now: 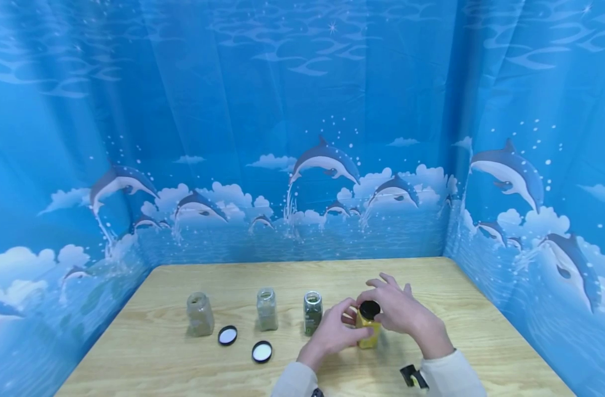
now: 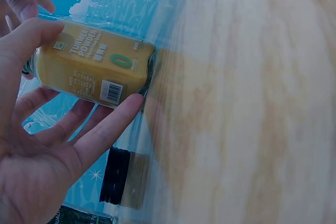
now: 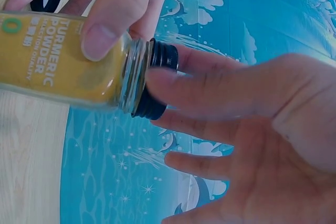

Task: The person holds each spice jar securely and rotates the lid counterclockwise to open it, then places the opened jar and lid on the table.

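A square glass jar of yellow turmeric powder stands on the table at the right in the head view. My left hand grips its sides, thumb on one face and fingers round the other. Over its mouth sits a black screw lid, which my right hand pinches between thumb and forefinger. In the right wrist view, glass threads show between lid and jar, and the other right fingers are spread. Just left of my left hand is an open jar of dark green contents, partly hidden by that hand.
Two more open glass jars, one of greyish-brown powder and one of pale greenish contents, stand at the left. Two black lids with white insides, a left lid and a nearer lid, lie before them. A dolphin-print curtain surrounds the wooden table.
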`<state>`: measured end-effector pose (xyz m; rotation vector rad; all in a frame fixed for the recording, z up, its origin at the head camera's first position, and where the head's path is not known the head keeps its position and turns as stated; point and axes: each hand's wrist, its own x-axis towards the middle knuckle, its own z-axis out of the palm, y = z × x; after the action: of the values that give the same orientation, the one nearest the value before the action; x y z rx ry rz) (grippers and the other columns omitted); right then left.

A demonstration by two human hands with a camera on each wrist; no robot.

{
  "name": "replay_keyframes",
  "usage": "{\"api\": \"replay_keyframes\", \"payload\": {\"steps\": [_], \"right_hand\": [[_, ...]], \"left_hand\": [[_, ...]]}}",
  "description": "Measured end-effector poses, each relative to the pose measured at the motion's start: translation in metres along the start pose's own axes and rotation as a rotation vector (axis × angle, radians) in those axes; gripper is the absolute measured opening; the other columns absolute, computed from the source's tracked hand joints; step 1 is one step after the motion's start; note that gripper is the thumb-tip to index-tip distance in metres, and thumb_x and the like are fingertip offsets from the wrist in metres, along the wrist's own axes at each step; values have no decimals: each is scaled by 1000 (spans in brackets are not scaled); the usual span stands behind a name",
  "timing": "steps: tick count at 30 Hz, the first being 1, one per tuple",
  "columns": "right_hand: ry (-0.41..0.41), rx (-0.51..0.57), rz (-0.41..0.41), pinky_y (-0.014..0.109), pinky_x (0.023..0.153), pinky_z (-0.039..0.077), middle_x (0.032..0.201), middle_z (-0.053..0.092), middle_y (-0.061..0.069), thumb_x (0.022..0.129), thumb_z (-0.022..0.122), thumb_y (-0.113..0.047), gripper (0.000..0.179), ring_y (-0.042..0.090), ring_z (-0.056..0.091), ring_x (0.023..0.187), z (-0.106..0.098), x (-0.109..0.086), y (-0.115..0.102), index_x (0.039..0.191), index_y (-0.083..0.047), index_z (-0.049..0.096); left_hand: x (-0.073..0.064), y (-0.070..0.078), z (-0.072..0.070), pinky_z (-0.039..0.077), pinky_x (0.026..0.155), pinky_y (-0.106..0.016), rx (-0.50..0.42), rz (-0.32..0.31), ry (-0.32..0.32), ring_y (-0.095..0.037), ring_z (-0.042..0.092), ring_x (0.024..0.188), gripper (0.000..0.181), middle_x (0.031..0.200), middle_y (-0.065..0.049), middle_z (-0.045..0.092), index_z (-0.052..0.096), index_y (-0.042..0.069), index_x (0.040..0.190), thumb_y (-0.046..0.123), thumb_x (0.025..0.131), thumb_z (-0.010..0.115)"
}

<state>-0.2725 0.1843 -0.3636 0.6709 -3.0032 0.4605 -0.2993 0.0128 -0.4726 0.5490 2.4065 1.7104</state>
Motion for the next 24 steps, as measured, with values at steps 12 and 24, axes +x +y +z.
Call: {"api": "replay_keyframes", "payload": {"steps": [12, 24], "right_hand": [[79, -113, 93, 95, 96, 24, 138, 63, 22, 92, 75, -45, 29, 58, 41, 141, 1, 3, -1, 92, -16, 76], [55, -101, 52, 95, 97, 25, 140, 62, 21, 84, 84, -31, 23, 56, 40, 142, 2, 2, -2, 100, -17, 77]], "left_hand": [[0, 0, 1, 64, 73, -29, -43, -1, -7, -14, 66, 101, 35, 110, 0, 67, 67, 28, 109, 31, 80, 87], [0, 0, 1, 64, 75, -28, -37, 9, -4, -14, 66, 100, 41, 109, -1, 67, 66, 25, 114, 29, 79, 87]]}}
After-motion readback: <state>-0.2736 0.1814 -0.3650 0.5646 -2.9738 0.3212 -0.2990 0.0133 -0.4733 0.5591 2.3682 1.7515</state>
